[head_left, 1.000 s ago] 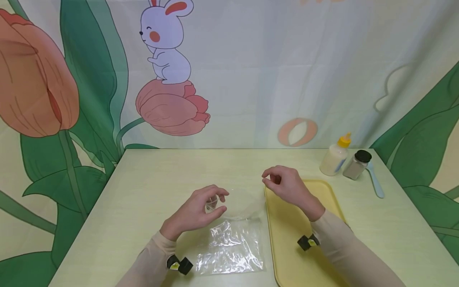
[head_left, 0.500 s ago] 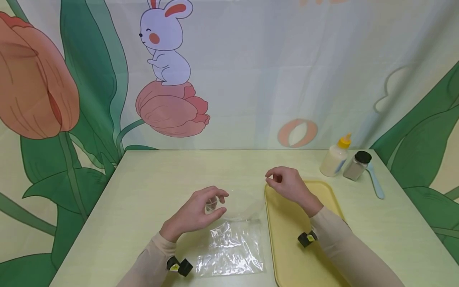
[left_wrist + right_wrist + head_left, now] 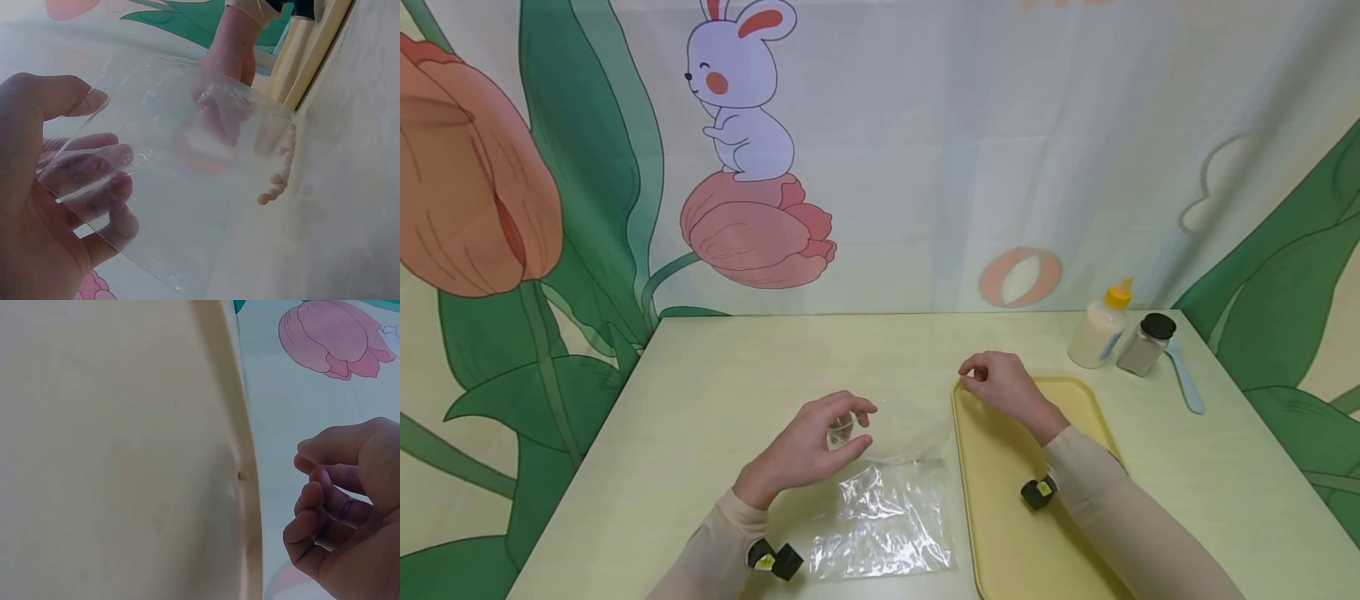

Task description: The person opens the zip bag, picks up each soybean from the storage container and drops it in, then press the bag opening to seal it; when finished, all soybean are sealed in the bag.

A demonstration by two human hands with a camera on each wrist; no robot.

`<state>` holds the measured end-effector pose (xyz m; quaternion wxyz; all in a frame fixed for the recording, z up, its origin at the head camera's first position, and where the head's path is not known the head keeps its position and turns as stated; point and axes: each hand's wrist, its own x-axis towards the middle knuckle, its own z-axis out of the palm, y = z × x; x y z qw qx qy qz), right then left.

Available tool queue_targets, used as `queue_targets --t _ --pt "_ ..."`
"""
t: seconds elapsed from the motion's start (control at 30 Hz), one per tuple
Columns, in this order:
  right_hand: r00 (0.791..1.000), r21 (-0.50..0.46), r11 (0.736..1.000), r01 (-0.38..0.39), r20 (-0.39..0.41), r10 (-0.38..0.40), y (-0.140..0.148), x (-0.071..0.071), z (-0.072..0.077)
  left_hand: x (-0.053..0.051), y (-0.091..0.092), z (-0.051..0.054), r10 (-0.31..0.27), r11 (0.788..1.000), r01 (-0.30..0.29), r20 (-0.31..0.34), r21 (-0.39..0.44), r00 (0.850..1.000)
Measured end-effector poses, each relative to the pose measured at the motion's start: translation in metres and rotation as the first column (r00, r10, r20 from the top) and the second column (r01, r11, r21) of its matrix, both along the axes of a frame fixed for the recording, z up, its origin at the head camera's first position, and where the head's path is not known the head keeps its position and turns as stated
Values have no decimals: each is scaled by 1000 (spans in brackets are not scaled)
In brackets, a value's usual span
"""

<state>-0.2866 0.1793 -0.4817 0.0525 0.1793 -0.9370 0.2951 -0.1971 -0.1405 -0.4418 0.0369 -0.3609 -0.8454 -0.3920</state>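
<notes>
My left hand (image 3: 812, 442) holds a clear plastic bag (image 3: 178, 212) near its edge, with the thumb on one side and the curled fingers on the other. Several small beige beads (image 3: 286, 165) lie in a curved row along the bag's far lower edge. My right hand (image 3: 1003, 392) hovers above the far left corner of a yellow tray (image 3: 966, 475). Its fingers are loosely bent, thumb and index tips close together, with nothing visible between them. In the right wrist view, one small bead (image 3: 242, 475) sits by the tray's rim.
Another clear plastic sheet or bag (image 3: 883, 525) lies flat on the table, left of the tray. At the back right stand a glue bottle (image 3: 1097, 335) with a yellow nozzle and a black-lidded jar (image 3: 1144, 348). Beside them is a pale blue plastic utensil (image 3: 1186, 379). A printed curtain hangs behind.
My right hand has shifted slightly right, away from the bag and over the tray's corner. My left hand has stayed nearly still with the bag.
</notes>
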Motion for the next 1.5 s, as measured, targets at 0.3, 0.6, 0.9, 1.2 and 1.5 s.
queue_targets --t 0.3,0.6,0.9,1.2,1.5 --pt "998 60 998 -9 61 6 0 -4 -2 0 -1 -2 1 1000 -1 -4 3 1000" --pt "995 121 992 -26 97 14 1 -7 -3 1 -1 0 -6 1000 6 7 12 1000" --pt "991 184 982 -35 136 10 -1 -9 -4 1 -1 0 -6 1000 6 4 10 1000" --pt "994 209 977 -50 108 28 -4 -11 -9 1 -1 0 -6 1000 6 1 12 1000" --pt "995 249 967 -57 95 34 -7 -13 -11 0 -1 0 -10 1000 10 -3 17 1000"
